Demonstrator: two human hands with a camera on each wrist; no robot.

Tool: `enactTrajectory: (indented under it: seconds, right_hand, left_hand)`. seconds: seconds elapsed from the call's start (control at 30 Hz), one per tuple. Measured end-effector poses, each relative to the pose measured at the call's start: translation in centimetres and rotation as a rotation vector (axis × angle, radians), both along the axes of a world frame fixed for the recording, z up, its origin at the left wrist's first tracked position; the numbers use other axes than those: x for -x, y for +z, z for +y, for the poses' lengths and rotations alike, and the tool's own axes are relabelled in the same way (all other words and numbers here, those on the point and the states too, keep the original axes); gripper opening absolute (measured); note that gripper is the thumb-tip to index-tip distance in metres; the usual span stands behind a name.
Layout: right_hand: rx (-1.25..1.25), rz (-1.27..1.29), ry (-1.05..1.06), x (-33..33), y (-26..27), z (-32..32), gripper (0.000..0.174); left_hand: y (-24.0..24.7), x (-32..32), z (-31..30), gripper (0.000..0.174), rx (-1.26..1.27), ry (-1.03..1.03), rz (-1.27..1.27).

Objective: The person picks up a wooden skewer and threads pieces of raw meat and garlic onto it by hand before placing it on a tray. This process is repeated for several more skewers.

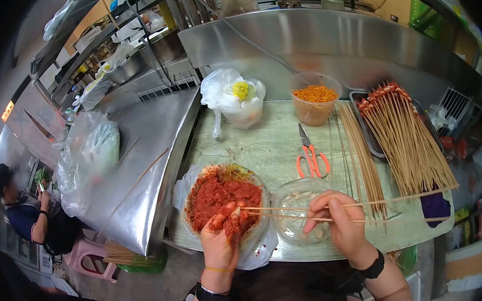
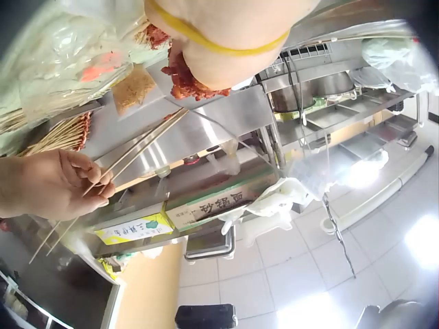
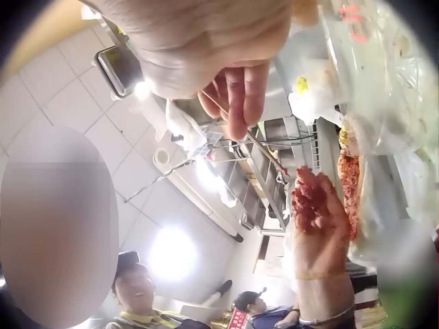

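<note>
Over a bowl of red marinated meat (image 1: pixel 223 197), my left hand (image 1: pixel 221 245) pinches a piece of the meat (image 3: pixel 310 195) in its sauce-covered fingers. My right hand (image 1: pixel 340 223) holds two bamboo skewers (image 1: pixel 287 213) between curled fingers and thumb. Their tips point left and reach the meat at the left fingertips; their long ends stick out to the right. Under the right hand stands a clear plastic bowl (image 1: pixel 289 225) with pale pieces in it, partly covered by the hand. In the left wrist view both skewers (image 2: pixel 137 151) slant up from the right hand (image 2: pixel 65 181).
Orange-handled scissors (image 1: pixel 311 160) lie behind the clear bowl, beside loose skewers (image 1: pixel 362 160). At the back right, a dark tray (image 1: pixel 374 147) bears many meat-tipped skewers. A tub of orange shreds (image 1: pixel 314 108) and a white bag (image 1: pixel 230 101) stand at the back. Another person (image 1: pixel 24 207) is at far left.
</note>
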State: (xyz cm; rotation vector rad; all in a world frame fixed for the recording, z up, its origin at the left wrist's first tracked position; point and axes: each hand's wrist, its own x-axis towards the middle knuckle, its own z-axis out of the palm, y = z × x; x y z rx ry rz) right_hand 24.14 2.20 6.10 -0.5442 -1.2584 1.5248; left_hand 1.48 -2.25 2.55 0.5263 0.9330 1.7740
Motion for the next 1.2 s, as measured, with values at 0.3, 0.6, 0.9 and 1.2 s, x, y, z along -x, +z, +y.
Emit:
enactTrajectory:
  seconds: [0.3, 0.6, 0.9, 1.2]
  right_hand:
    - [0.036, -0.086, 0.084, -0.9, 1.1, 0.9, 0.034]
    - [0.074, -0.110, 0.110, -1.1, 1.5, 1.2, 0.035]
    - [0.097, -0.138, 0.105, -0.9, 1.3, 1.3, 0.037]
    - [0.176, -0.106, 0.103, -1.0, 0.9, 1.6, 0.035]
  left_hand:
    - [0.0, 0.8, -0.7, 0.027, 0.105, -0.143, 0.072]
    - [0.2, 0.6, -1.0, 0.028, 0.097, -0.204, 0.039]
    - [-0.1, 1.0, -1.1, 0.029, 0.077, -0.251, 0.103]
    - [0.2, 1.2, -1.1, 0.029, 0.090, -0.277, 0.259]
